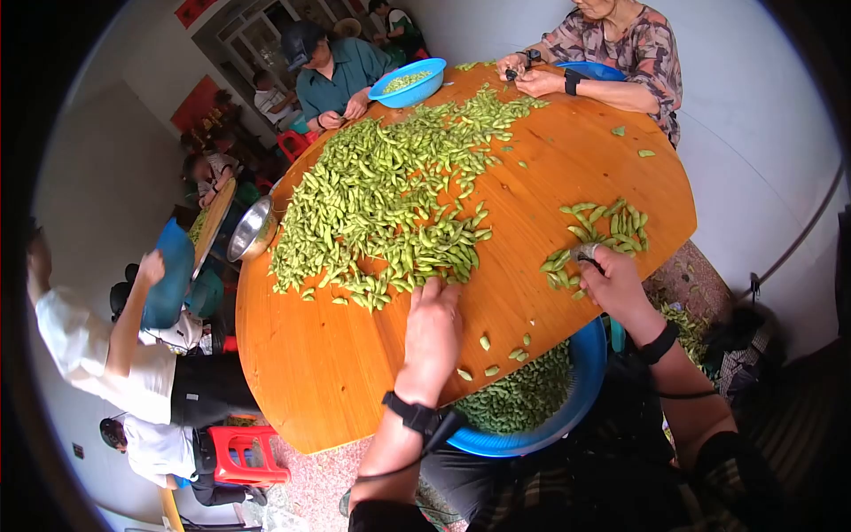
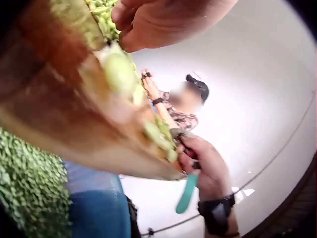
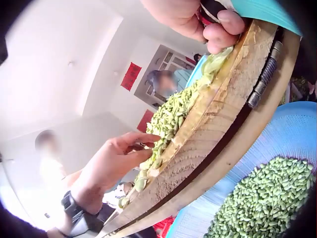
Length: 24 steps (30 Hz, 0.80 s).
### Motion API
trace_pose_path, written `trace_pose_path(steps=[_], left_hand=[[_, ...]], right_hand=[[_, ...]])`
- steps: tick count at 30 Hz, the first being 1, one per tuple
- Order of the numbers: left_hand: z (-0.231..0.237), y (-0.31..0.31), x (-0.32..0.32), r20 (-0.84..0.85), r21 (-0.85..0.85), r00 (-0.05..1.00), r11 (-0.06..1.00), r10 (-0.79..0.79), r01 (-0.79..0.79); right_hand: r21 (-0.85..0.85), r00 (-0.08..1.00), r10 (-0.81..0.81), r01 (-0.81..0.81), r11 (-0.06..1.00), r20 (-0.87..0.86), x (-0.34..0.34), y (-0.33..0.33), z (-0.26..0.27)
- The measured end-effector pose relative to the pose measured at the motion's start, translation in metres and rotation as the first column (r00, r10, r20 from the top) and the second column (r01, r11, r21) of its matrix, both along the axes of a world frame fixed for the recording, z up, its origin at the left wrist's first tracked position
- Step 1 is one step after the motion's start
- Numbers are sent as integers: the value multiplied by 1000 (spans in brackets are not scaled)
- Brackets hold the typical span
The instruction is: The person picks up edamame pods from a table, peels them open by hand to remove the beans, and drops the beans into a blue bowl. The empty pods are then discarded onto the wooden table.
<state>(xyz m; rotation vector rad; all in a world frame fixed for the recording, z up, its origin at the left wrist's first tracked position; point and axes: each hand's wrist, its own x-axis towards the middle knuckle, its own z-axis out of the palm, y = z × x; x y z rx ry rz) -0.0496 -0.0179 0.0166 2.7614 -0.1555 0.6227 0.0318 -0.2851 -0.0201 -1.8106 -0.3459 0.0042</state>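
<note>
Green pods (image 1: 381,177) lie in a big pile on the wooden table (image 1: 310,372). At the pile's near edge, the left hand (image 1: 433,332) touches pods; the right wrist view shows this hand (image 3: 116,161) with thumb and fingers apart over them. Fingers of the right hand (image 1: 613,282) curl round a tool, partly hidden, beside a smaller heap of pods (image 1: 612,226). A teal piece (image 2: 186,194) of it sticks out below that hand (image 2: 205,161) in the left wrist view. Several loose pods (image 1: 492,370) lie between the hands.
Below the table edge, a blue basin (image 1: 589,377) holds shelled green beans (image 1: 523,395). Two people sit across the table, near a blue bowl (image 1: 425,86) at its far edge. A metal bowl (image 1: 253,229) stands at the left edge; a red stool (image 1: 244,454) is on the floor.
</note>
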Motion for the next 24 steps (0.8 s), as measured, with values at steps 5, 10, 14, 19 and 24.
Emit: trace_pose_path(steps=[5, 10, 14, 19, 24], left_hand=[[-11, 13, 22, -64, -76, 998, 997, -19, 14], [-6, -7, 17, -160, -302, 984, 953, -84, 32], [-12, -37, 12, -190, -828, 926, 560, -327, 27], [-19, -39, 13, -96, -894, 915, 438, -392, 94], [-22, -39, 13, -45, -575, 938, 776, -344, 257]], right_hand=[[4, 994, 30, -29, 1000, -105, -13, 1, 22], [126, 938, 254, -230, 965, -235, -30, 24, 38], [279, 831, 435, -351, 894, -348, -34, 47, 44], [327, 826, 431, -320, 889, -363, -32, 48, 44], [306, 836, 420, -321, 896, -353, -32, 50, 39]])
